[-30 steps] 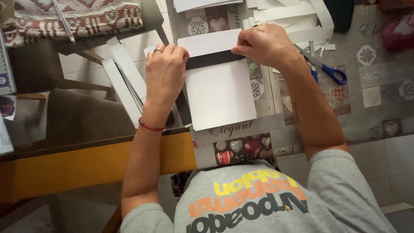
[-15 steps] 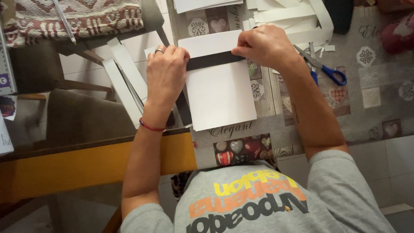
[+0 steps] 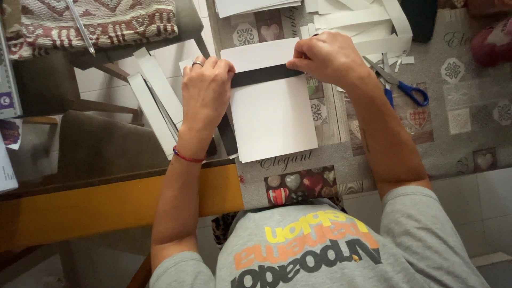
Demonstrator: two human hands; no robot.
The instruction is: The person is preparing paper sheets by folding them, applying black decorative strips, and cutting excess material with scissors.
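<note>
- My left hand (image 3: 207,92) lies flat, palm down, on the left end of a black strip (image 3: 265,76) — fingers together and pressing, not wrapped around anything. A ring sits on one finger and a red bracelet (image 3: 188,157) circles the wrist.
- My right hand (image 3: 324,57) holds the strip's right end, fingertips curled down and pinched onto it at the edge of the paper.
- The black strip runs straight across the white sheet (image 3: 274,114), near its upper edge, touching the paper along its whole visible length and spanning the gap between my two hands.
- The white sheet itself rests on the patterned tablecloth (image 3: 469,106), its lower edge just above a printed panel of hearts.
- Under and beside my left hand I see a fan of long white strips (image 3: 152,98) lying diagonally, with a darker piece showing below the wrist.
- Blue-handled scissors (image 3: 402,88) lie just beside my right forearm, blades pointing up toward a loose heap of white paper offcuts (image 3: 368,24) at the top of the table.
- A woven red-and-cream cloth (image 3: 101,21) lies at the upper left, well apart from the work.
- The table edge nearest me is a yellow band (image 3: 106,205) — my grey printed shirt fills the bottom of the view.
</note>
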